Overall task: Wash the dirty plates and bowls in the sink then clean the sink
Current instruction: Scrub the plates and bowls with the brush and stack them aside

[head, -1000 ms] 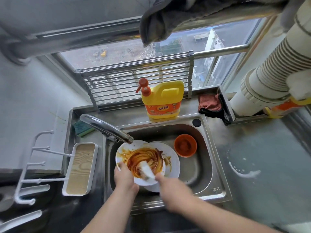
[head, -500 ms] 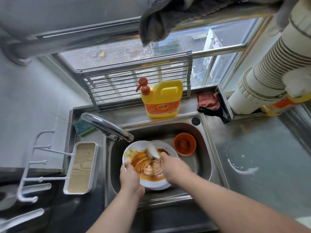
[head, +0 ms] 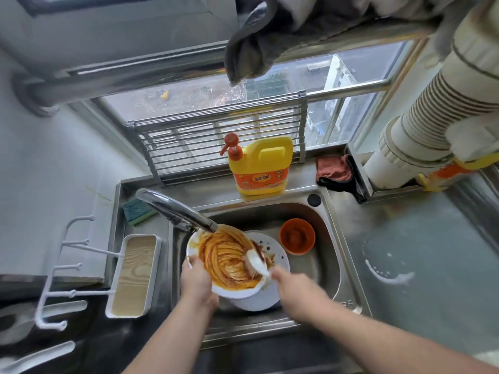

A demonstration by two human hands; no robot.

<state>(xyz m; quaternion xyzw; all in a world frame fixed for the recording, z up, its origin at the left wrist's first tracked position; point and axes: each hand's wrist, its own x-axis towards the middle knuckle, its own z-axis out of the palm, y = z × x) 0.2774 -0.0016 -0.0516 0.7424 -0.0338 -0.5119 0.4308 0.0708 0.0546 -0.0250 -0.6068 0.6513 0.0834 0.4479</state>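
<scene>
Two bare forearms rise from the lower edge toward the stainless steel sink basin [head: 332, 255]; no sleeves, watch, rings or gloves show. The left hand [head: 196, 282] looks sharp; the right hand [head: 294, 291] is smeared by motion blur.

At the centre of the frame, the left hand [head: 198, 279] grips the near rim of a sauce-smeared plate [head: 229, 290] over the sink [head: 348, 265]. The right hand [head: 297, 290] presses a white brush [head: 256, 263] against it. An orange bowl [head: 297, 236] sits behind, right of the tap [head: 175, 209].
</scene>
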